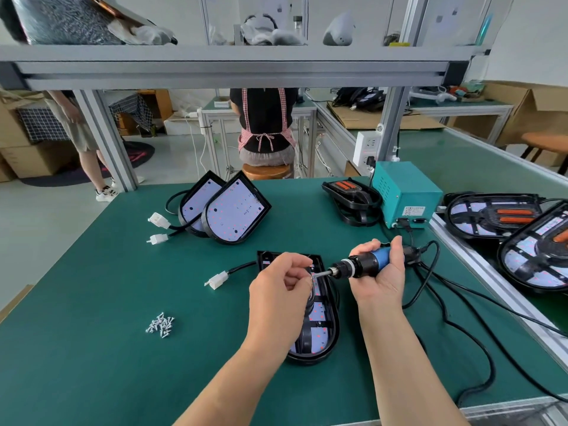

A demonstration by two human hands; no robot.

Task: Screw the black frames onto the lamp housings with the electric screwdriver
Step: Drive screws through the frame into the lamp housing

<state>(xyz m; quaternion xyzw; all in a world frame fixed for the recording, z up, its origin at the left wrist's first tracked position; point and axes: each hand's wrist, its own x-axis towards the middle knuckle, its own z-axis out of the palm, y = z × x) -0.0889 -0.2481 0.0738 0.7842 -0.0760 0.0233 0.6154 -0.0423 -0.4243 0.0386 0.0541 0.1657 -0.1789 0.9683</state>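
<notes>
On the green mat (123, 302), directly before the operator, the lamp housing (334, 336) is laid flat with the black frame (318, 323) seated in it; both are partly covered by the left hand (279, 287). The electric screwdriver (362, 264) is held level above the housing, its barrel wrapped by the curled fingers and thumb of the right hand (381, 278). At the tip of the bit (322, 274) a small screw (313, 275) is pinched between the left thumb and fingertips; its seating on the bit cannot be confirmed. The housing is judged to be light, rigid plastic. The exposed LED board should not be pressed, and restraint is best applied at the black rim. The screw is easily dropped, so a fingertip pinch near the head is advised. Slight drag from the trailing cable (430, 272) is to be expected.
</notes>
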